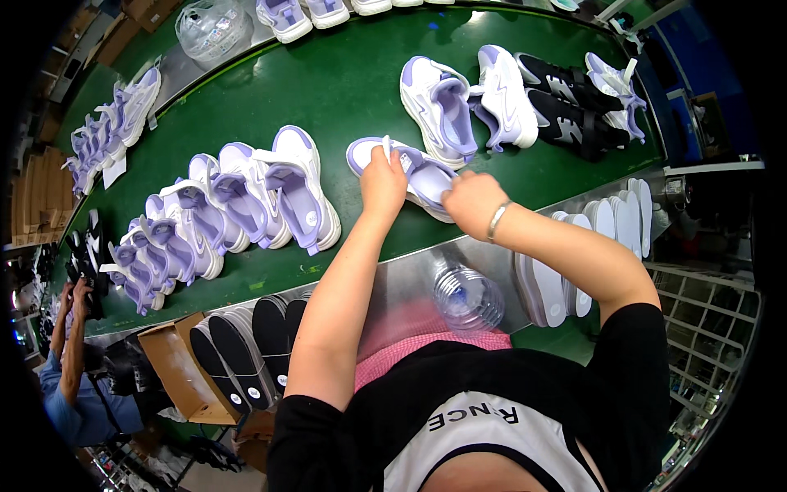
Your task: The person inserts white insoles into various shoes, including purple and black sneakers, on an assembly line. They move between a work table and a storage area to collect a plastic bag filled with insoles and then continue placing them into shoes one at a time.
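A white and lavender sneaker (414,176) lies on the green table in front of me, its toe to the left and its heel to the right. My left hand (383,182) is closed on the tongue of this sneaker. At the heel end, my right hand (474,203) has its fingers curled at the shoe opening, touching a pale insole (433,182) inside; the fingertips are partly hidden. Just beyond stands another white and lavender sneaker (443,115), beside one lying tilted (504,94).
A row of similar sneakers (238,197) stands to the left on the green table (361,82). Black shoes (570,102) are at the back right. White insoles (545,283), a clear plastic container (467,297) and black insoles (238,353) line the near edge. A co-worker (78,369) is at far left.
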The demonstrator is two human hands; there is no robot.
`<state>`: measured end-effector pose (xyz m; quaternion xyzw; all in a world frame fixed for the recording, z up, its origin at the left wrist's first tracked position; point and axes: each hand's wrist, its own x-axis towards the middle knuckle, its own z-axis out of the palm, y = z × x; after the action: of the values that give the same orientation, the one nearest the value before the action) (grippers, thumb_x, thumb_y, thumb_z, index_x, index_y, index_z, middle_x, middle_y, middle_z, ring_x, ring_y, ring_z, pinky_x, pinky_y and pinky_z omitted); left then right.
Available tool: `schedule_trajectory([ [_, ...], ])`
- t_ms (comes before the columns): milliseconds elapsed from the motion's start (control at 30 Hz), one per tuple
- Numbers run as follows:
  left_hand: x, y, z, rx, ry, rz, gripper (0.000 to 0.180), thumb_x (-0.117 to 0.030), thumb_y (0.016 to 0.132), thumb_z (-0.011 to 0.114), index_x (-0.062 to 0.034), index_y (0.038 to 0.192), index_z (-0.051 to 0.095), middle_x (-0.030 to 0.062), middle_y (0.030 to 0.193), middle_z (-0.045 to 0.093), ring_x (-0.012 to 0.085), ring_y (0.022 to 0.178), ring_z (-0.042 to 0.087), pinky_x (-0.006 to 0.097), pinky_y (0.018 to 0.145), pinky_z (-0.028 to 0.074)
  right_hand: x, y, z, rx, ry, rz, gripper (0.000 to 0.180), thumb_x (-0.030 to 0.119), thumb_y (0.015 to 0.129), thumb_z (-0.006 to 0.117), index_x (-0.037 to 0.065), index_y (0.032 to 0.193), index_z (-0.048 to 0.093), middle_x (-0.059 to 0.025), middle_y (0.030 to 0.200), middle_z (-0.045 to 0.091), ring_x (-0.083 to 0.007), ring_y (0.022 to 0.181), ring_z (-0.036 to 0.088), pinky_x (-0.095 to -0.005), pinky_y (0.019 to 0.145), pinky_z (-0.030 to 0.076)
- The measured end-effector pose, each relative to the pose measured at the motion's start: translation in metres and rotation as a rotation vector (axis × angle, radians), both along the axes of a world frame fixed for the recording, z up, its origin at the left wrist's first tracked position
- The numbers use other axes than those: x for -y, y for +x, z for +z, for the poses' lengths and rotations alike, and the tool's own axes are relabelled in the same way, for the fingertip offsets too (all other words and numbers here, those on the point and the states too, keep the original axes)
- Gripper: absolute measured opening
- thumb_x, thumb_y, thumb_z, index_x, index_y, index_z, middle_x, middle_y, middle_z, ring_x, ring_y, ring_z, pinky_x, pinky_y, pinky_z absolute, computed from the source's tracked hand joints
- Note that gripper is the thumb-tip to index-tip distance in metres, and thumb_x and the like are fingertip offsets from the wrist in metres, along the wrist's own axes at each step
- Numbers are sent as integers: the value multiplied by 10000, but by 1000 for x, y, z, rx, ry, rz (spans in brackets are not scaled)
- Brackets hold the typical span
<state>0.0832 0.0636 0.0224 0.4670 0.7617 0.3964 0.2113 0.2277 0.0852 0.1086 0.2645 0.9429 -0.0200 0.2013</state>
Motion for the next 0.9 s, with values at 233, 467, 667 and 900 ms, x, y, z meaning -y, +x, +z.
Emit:
schedule_trajectory([
  [233,7,3,-9,114,129,16,250,-223,850,446,27,866,456,248,709,560,431,681,538,473,585,410,-27,-30,-61,109,-143,-70,151,87,710,527,61,794,649,-136,823,633,-263,788,615,-348,673,489],
  [467,5,-2,-7,141,85,5,260,-229,849,450,29,875,458,256,727,557,431,691,537,472,596,412,-33,-54,-42,403,-252,42,236,91,724,543,62,937,641,-130,971,615,-248,896,597,-325,746,471],
  [667,5,0,-5,111,25,1,283,-238,857,441,38,912,469,252,797,564,411,749,546,438,648,418,-33,-47,-50,292,-120,-22,238,140,752,540,79,960,638,-96,994,613,-232,911,594,-316,754,472],
  [900,3,1,-15,106,60,24,267,-224,854,440,40,896,446,272,742,555,443,712,532,483,608,409,-19,-27,-12,382,-307,-1,283,151,732,505,39,976,594,-137,934,622,-260,894,595,-418,865,370],
])
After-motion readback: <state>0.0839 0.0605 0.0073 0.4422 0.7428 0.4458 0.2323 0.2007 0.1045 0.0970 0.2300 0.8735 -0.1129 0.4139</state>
